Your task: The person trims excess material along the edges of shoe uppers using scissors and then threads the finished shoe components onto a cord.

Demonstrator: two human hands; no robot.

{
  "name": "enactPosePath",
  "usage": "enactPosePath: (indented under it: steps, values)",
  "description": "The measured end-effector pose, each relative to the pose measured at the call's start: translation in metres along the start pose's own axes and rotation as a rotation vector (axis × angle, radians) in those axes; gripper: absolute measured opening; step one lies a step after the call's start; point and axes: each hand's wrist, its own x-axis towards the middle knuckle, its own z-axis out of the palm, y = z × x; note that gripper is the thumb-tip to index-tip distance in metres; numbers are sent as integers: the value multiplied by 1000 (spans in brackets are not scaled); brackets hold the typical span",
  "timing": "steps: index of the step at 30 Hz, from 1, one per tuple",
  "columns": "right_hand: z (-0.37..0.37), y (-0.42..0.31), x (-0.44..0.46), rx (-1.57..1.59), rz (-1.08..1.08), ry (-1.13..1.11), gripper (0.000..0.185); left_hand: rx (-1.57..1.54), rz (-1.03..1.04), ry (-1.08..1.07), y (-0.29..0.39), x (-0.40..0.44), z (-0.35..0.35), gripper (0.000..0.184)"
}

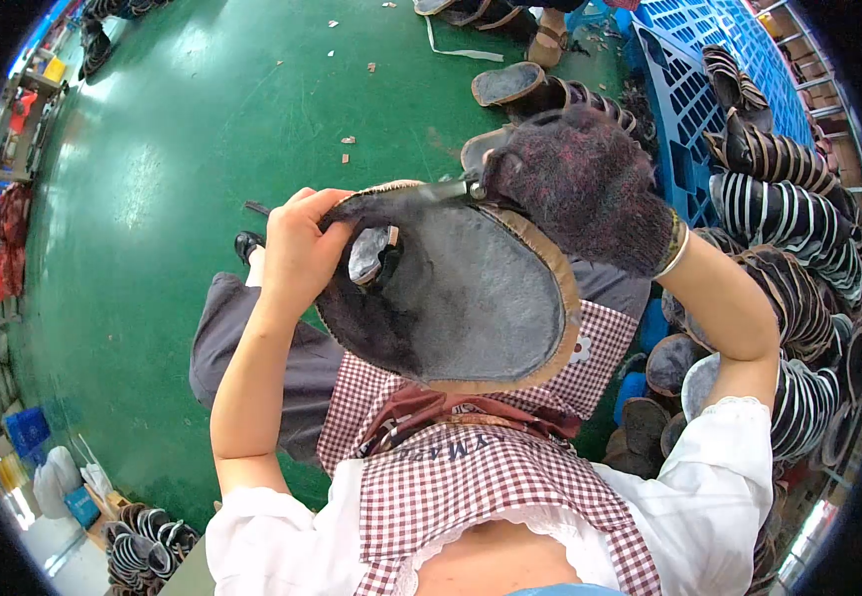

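At frame centre, the left hand [307,241] is pinching the lined piece [491,293] by its edge, while the gloved right hand [580,189] is gripping a metal tool [443,191], which should be avoiding bare fingers.

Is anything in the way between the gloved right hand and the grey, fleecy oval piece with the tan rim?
Only what it wears and holds: a dark, fuzzy knitted glove covers the right hand, and a silvery metal blade lies at the upper edge of the grey oval piece. Nothing else visible stands between them.
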Motion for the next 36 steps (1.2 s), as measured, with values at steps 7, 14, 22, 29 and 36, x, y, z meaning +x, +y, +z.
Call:
enactPosePath:
  steps: [7, 14, 22, 29, 36]
  values:
    - [53, 12, -7, 535, 549, -98, 28, 98, -138, 10, -40, 20, 1, 18]
    - [245, -13, -54, 911, 1115, -295, 36, 182, -586, -47, -203, 21, 35, 52]
    - [344, -110, -93, 899, 1513, -679, 43, -191, -1147, -783, -273, 6, 120, 68]
    - [361, -151, -97, 1019, 1526, -544, 54, -774, -1223, -279, -295, -28, 159, 41]
    - [371, -81, -120, 495, 1138, -563, 44, 280, -1119, -1082, -278, 18, 112, 60]
